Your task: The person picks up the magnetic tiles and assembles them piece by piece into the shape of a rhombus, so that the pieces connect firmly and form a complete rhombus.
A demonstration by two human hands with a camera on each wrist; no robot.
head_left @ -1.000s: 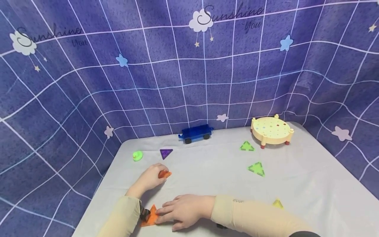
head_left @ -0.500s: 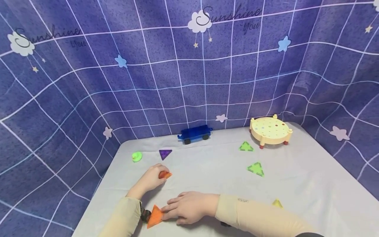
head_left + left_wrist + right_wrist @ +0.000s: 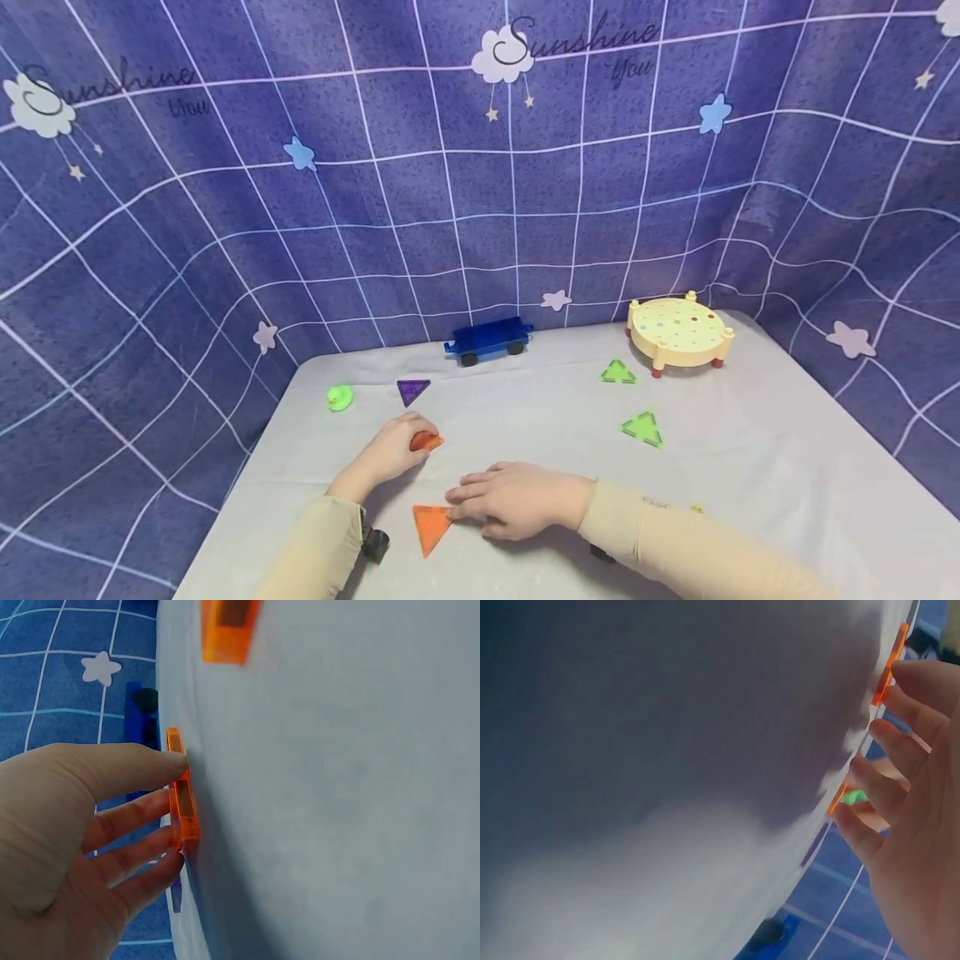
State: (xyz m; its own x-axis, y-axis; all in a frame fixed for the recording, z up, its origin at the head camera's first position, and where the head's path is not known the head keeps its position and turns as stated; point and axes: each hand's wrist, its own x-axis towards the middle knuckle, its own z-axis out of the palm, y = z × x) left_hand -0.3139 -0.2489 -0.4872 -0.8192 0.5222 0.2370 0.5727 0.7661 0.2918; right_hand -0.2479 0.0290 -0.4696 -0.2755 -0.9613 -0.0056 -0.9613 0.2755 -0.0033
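My left hand [image 3: 390,450] pinches an orange triangular magnetic tile [image 3: 427,442] between thumb and fingers, and the left wrist view shows this tile [image 3: 184,806] edge-on. Nearer the front, a second orange triangular tile [image 3: 431,527] lies on the table. My right hand [image 3: 525,500] reaches in palm down with fingers extended, and a fingertip touches that tile's right corner. Its thumb overlaps the tile [image 3: 898,649] in the right wrist view. Beyond the left hand lie a purple triangular tile [image 3: 412,390] and a small green duck [image 3: 340,397].
A blue wheeled toy car base [image 3: 491,340] stands at the back. Two green triangular tiles [image 3: 618,372] lie to the right, near a cream round toy table [image 3: 678,332] with short legs. A yellow tile [image 3: 697,507] shows behind the right sleeve. A patterned blue curtain [image 3: 420,200] borders the table.
My right hand has moved right and away from me, dragging the nearer orange tile along and turning it. My left hand keeps its grip on the other orange tile, almost still.
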